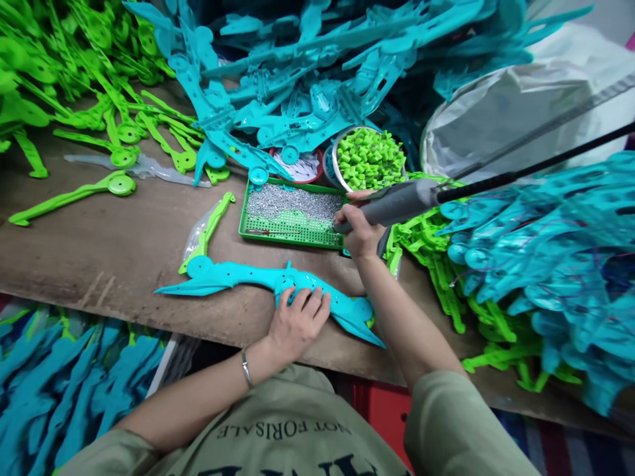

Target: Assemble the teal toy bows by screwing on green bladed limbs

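Note:
A blue plastic bow-shaped part (pixel 253 274) lies across the front of the table. My left hand (pixel 299 324) rests on its middle, fingers spread and lying flat. My right hand (pixel 361 231) is wrapped round a grey power screwdriver (pixel 397 203), which is held over the right end of a green tray (pixel 297 239). Small metal screws (pixel 297 200) fill the back of this tray, and a thin red-handled tool (pixel 262 232) lies in its front. A green part with a clear piece (pixel 211 228) is just behind the blue part's left end.
Behind the tray stand a bowl of green pieces (pixel 370 158) and a red bowl of white pieces (pixel 298 168). Blue parts (pixel 317 86) pile up at the back, green parts (pixel 74 59) at the back left, more blue ones (pixel 555 244) at the right. Cables run from the screwdriver.

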### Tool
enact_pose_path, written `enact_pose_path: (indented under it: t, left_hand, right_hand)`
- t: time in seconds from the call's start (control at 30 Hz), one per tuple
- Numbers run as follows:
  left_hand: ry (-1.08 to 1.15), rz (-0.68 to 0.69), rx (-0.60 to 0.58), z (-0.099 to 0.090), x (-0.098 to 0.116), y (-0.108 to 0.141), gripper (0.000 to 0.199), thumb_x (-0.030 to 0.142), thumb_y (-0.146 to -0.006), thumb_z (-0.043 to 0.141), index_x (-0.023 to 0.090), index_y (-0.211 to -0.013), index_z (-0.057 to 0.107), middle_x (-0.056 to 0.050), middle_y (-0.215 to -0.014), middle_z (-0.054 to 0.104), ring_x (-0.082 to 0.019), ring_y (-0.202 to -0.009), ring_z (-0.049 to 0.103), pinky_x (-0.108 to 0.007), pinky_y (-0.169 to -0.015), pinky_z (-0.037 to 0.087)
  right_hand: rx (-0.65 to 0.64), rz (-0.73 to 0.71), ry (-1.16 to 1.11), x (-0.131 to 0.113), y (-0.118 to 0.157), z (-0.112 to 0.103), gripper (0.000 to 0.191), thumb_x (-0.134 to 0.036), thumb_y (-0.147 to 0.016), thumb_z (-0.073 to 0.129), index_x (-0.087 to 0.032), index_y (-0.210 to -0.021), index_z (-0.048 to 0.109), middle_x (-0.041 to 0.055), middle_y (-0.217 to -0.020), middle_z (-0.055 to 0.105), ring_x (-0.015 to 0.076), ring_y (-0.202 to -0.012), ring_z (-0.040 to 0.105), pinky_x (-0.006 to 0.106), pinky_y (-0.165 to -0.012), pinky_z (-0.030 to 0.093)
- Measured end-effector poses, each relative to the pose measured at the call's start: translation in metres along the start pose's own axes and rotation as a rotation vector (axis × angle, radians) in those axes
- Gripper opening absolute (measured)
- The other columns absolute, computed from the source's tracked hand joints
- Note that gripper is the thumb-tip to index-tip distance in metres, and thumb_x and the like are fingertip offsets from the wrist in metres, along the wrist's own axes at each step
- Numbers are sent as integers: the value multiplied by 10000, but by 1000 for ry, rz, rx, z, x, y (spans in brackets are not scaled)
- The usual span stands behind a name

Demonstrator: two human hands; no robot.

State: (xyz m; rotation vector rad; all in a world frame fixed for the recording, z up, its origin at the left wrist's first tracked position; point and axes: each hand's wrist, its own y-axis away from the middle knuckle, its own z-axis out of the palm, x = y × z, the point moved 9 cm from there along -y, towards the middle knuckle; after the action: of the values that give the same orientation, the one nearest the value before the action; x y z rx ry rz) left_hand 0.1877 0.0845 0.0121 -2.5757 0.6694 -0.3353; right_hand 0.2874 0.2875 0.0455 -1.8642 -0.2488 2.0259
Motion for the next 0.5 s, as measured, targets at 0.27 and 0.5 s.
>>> enact_pose_path:
  t: [0.27,0.5]
  left_hand:
    - [17,-22,26,2,0,-2,219,252,-990,647,229,-1194,724,-65,-1186,771,-226,-1015,672,-451,-947,457]
    - [28,-13,62,0,-1,-3,190,269,-1009,635,230,-1173,723,-60,-1170,778,-229,-1009,669,-447,-951,422]
  right_hand:
    - [-100,-26,-145,-84,54,-17,144,-242,-818,733,-265,-951,683,-70,-560,570,136,-443,524,312,-496,477]
    - [-186,72,-82,-82,111,-36,186,-239,-868,706,-273,-1049,681,-59,-608,631,174,-514,601,343,-523,510]
